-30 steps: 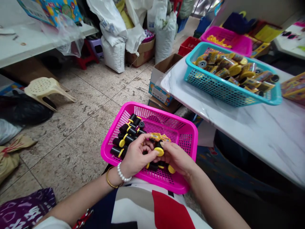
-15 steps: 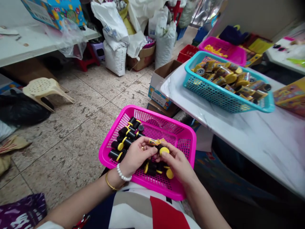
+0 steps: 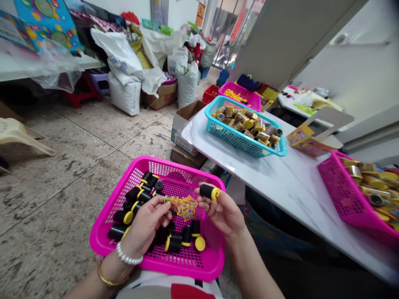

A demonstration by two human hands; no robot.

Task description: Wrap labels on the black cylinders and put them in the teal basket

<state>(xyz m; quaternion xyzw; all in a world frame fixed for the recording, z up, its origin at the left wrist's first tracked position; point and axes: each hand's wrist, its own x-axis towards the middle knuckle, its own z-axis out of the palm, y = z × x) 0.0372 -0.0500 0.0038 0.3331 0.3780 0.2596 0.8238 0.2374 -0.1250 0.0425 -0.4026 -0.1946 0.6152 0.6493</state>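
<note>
A pink mesh basket (image 3: 199, 265) rests on my lap with several black tubes with yellow caps (image 3: 134, 203) lying in it. My left hand (image 3: 145, 226) hovers over the basket and pinches a strip of small colourful stickers (image 3: 183, 206) between thumb and fingers. My right hand (image 3: 222, 211) is raised beside it, fingers closed on one black tube with a yellow cap (image 3: 209, 192), held sideways just right of the stickers.
A white marble-look table (image 3: 280, 182) stands to the right with a teal basket (image 3: 237, 141) of wrapped tubes, a pink basket (image 3: 339, 195) at far right and a coloured box (image 3: 304, 139). Sacks, cartons and a pale stool (image 3: 18, 135) sit on the tiled floor.
My view has tilted up and swung right. My hands have drawn apart: the right lifted one tube clear, the left keeps the sticker strip.
</note>
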